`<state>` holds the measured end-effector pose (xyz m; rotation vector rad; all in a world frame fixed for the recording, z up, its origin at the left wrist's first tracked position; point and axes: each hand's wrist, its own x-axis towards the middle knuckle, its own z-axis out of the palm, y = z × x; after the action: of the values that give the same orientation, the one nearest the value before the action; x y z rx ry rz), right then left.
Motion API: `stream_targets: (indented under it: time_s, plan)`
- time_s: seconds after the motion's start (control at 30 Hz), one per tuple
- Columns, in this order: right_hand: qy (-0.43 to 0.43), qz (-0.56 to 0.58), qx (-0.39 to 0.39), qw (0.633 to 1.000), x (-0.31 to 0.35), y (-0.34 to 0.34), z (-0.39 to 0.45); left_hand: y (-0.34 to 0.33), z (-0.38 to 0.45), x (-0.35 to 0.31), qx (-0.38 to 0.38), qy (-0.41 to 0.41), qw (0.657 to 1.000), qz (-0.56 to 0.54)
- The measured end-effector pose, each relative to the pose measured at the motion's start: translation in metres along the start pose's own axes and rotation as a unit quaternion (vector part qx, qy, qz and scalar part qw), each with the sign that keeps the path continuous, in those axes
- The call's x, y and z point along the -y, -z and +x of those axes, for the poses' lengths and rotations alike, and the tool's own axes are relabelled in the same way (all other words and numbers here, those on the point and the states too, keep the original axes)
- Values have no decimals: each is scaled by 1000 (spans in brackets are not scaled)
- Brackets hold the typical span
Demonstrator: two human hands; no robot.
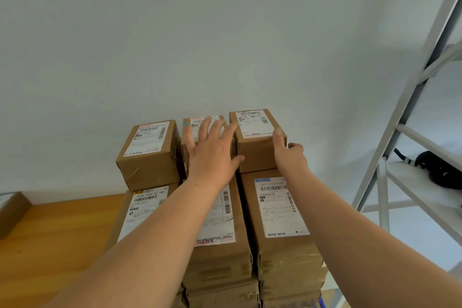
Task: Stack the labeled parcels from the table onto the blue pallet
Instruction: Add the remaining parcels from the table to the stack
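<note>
From my head view, my right hand [287,155] grips the near right corner of the small labeled parcel [257,140] atop the stack while my left hand [212,150], fingers spread, presses its left side; it looks light, stiff cardboard, best held by 2 opposite sides.

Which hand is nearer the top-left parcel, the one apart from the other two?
Left. The left hand lies on the middle parcel beside the top-left parcel; the right hand holds the right parcel, further away.

Three small labelled brown parcels [150,155] sit upright atop my stack of larger parcels [280,220] at frame centre, the right one [257,137] gripped, pallet [322,304] barely showing at the bottom.
</note>
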<state>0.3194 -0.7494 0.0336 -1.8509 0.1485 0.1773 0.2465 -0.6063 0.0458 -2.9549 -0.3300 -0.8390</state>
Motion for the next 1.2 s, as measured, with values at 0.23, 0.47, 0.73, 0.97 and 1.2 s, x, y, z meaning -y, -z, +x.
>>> stream_targets:
  time_s: [0.23, 0.47, 0.73, 0.97, 1.2]
  plan:
    - [6, -26, 11, 1000, 1, -4, 1, 3, 2, -10, 16, -7, 1000, -23]
    - [46, -44, 12, 998, 1, -4, 1, 1, 3, -14, 0, -3, 998, -57]
    - [69, -25, 2, 997, -2, -2, 2, -3, 4, -19, -25, -6, 995, -94]
    - [74, -13, -4, 997, -4, -2, 3, -4, 4, -23, -50, -11, 991, -125]
    - [76, 8, -7, 997, -5, -1, 6, 0, 5, -30, -57, -3, 992, -109]
